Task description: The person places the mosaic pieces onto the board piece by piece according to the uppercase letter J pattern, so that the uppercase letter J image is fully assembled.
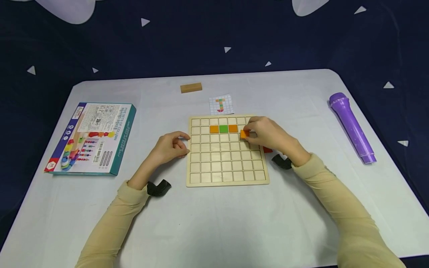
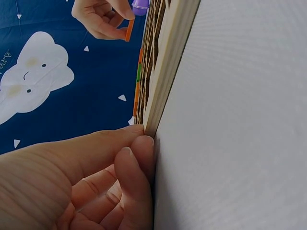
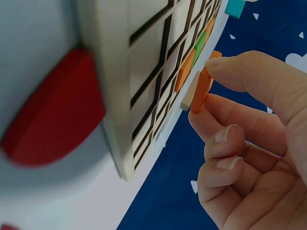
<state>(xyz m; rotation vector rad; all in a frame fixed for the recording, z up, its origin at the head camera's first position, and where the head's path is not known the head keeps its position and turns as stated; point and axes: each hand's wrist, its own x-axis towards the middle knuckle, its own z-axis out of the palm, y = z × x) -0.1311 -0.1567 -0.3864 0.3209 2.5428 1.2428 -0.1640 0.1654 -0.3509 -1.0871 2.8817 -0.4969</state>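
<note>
A wooden grid board (image 1: 211, 176) lies on the white table. One green tile (image 1: 223, 128) sits in its upper part, between an orange tile (image 1: 214, 129) and another orange tile (image 1: 232, 128). My right hand (image 1: 269, 134) pinches a loose orange tile (image 3: 203, 84) between thumb and fingertips, tilted above the squares right of that row. At the board's left edge, my left hand (image 1: 169, 148) holds the rim with thumb and fingertip, its other fingers curled in the left wrist view. A red rounded piece (image 3: 57, 112) rests beside the right edge, mostly hidden in the head view.
Behind the board lie a small card (image 1: 221, 105) with a coloured grid pattern and a wooden block (image 1: 191, 88). A toy box (image 1: 90, 137) lies at the left, a purple flashlight-shaped tube (image 1: 353, 128) at the right. Black wrist pieces (image 1: 159, 188) show near both cuffs.
</note>
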